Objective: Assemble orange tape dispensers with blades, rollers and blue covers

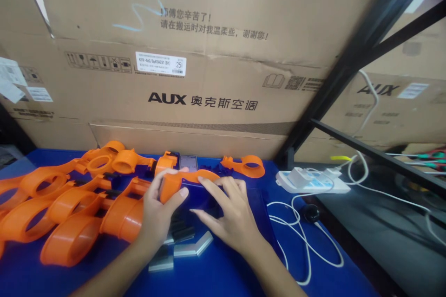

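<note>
An orange plastic part [170, 188] with a curved, ring-like end is raised above the blue table. My left hand [156, 209] grips its left end, with the thumb in front and the fingers behind. At the other end, the fingertips of my right hand [232, 213] rest on the part's curved edge; its thumb stretches left, apart from the part. That end is partly hidden behind the fingers. Below my hands lie bent silver metal pieces [193, 247] and black pieces [183, 232].
Several orange ring-ended parts [71, 241] crowd the left. Another orange part [252, 166] and a phone-like device [188, 162] lie at the back. A white power strip [313, 181] and white cables [306, 241] are on the right. Large cardboard boxes [209, 74] and a black frame [327, 60] stand behind.
</note>
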Demonstrator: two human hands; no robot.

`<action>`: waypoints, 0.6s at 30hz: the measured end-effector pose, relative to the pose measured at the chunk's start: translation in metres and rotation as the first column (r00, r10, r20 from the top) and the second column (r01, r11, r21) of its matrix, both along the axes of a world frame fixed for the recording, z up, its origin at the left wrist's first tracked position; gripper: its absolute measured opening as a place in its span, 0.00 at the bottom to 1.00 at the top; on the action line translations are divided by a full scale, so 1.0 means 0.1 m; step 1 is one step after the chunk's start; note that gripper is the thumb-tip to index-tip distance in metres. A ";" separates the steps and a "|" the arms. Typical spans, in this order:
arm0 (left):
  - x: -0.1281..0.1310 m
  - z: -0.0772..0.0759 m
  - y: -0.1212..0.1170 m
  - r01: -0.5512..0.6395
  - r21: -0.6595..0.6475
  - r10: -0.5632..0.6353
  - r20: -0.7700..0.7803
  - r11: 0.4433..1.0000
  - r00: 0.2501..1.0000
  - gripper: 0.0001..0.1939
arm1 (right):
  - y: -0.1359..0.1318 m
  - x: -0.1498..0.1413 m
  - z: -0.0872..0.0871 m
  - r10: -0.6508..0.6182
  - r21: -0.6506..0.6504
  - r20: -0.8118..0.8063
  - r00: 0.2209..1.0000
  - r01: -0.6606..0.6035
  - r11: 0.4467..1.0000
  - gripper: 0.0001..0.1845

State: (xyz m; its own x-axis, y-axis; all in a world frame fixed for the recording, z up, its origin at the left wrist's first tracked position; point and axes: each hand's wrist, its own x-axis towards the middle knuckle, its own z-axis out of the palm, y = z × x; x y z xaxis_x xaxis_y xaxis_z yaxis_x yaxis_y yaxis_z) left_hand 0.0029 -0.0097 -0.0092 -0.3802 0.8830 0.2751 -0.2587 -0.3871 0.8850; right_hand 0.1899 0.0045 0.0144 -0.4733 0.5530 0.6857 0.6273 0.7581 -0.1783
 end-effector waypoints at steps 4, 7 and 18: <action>-0.02 0.00 0.00 0.008 -0.022 -0.007 0.029 1.000 1.000 0.25 | -0.02 0.00 0.01 -0.004 0.001 0.011 1.000 0.004 1.000 0.31; -0.03 -0.03 0.01 0.020 -0.021 -0.019 0.039 1.000 0.999 0.24 | -0.03 -0.01 0.02 -0.004 -0.002 0.009 1.000 0.004 1.000 0.32; 0.01 -0.09 0.02 0.150 -0.001 -0.146 0.226 0.989 0.963 0.27 | -0.04 -0.01 0.04 -0.015 -0.099 -0.077 0.997 0.007 0.995 0.40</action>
State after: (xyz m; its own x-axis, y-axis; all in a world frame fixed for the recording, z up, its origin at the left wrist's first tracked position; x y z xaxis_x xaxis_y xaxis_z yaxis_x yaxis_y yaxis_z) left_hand 0.0036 -0.0078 -0.0182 -0.2951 0.9382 0.1810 -0.5049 -0.3139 0.8041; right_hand 0.1890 0.0003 0.0180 -0.4144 0.6245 0.6620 0.6168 0.7276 -0.3003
